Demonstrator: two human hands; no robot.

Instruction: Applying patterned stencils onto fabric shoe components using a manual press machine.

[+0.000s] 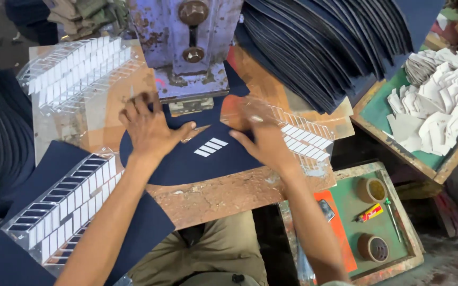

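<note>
Both hands press flat on a dark navy fabric panel (186,159) lying at the middle of the worn wooden workbench (229,196), just in front of the rusty press machine (192,42) — the left hand (147,130) with fingers spread, the right hand (263,140) open-palmed, neither gripping. This seems meant to keep the limp cloth smooth around its white reflective strips (211,146) (four slanted bars). Clear plastic sheets of similar white strips (75,69) sit at the bench's left corner — stiff and glossy.

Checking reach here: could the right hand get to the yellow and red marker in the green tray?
Probably yes. The right hand rests on the navy fabric piece; the marker lies uncovered in the green tray beside that arm, nothing between.
</note>
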